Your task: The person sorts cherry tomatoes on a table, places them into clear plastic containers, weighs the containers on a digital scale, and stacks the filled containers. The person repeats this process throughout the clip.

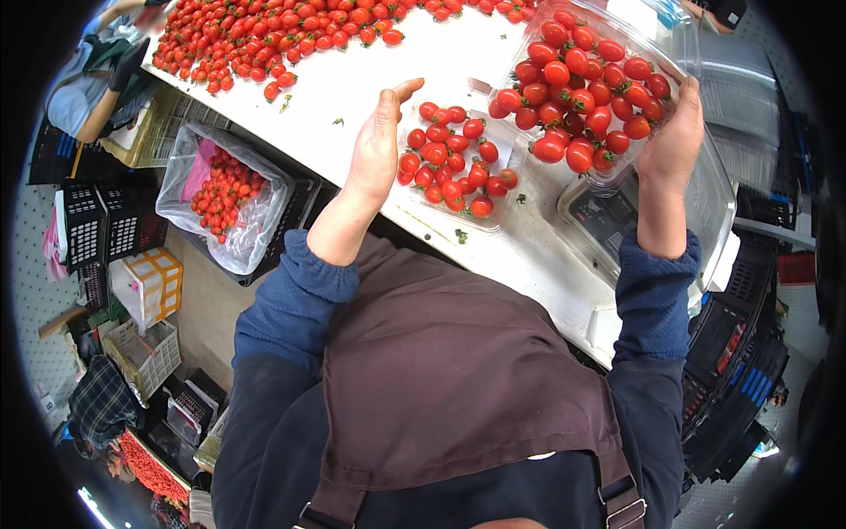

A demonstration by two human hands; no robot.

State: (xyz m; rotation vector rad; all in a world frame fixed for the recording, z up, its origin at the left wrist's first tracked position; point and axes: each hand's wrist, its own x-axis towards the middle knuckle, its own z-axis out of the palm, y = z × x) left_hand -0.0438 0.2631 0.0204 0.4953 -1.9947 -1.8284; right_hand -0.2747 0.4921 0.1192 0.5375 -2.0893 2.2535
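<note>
My right hand (671, 142) is at the near right side of a clear plastic clamshell box (611, 173) filled with cherry tomatoes (598, 119); its fingers are hidden behind the box wall. The box is raised over a digital scale (611, 210). Beside the left edge of a second clear plastic box (492, 221), which lies on the white table (370, 132) and holds fewer cherry tomatoes (436, 153), is my left hand (377, 142). Its thumb and one finger point up and away; the other fingers are hidden behind the hand, so a touch on the box cannot be told.
A large pile of loose cherry tomatoes (284, 33) covers the table's far side. Stacked clear plastic boxes (737, 106) stand right of the scale. A lined crate (264, 261) with tomatoes is below the table's left edge. Another person with a dark glove (129, 66) is at the upper left.
</note>
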